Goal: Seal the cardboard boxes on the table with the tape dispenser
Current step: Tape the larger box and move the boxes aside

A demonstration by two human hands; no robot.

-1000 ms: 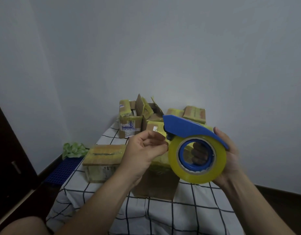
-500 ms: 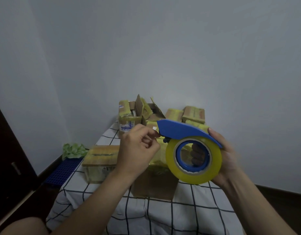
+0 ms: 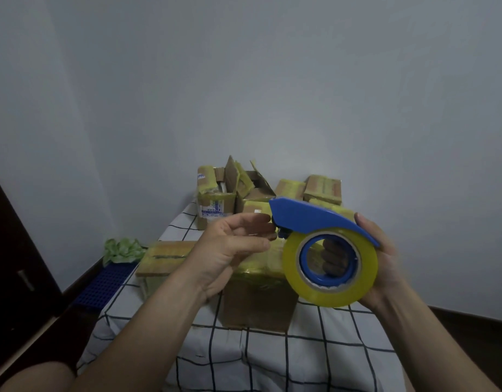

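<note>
The tape dispenser [image 3: 309, 222] is gripped by the right hand [image 3: 385, 261], fingers [image 3: 332, 257] through its core. The left hand [image 3: 230, 250] is curled at the dispenser's front tip; whether anything is pinched cannot be told.

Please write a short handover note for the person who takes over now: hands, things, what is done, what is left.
Right hand grips the tape dispenser in the air, in front of the nearest box.
Left hand: fingertips at the dispenser's front end; a pinch on the tape I cannot confirm.
Done: nothing that I can confirm.
Left: open box at the back, flaps up, needs sealing.
</note>
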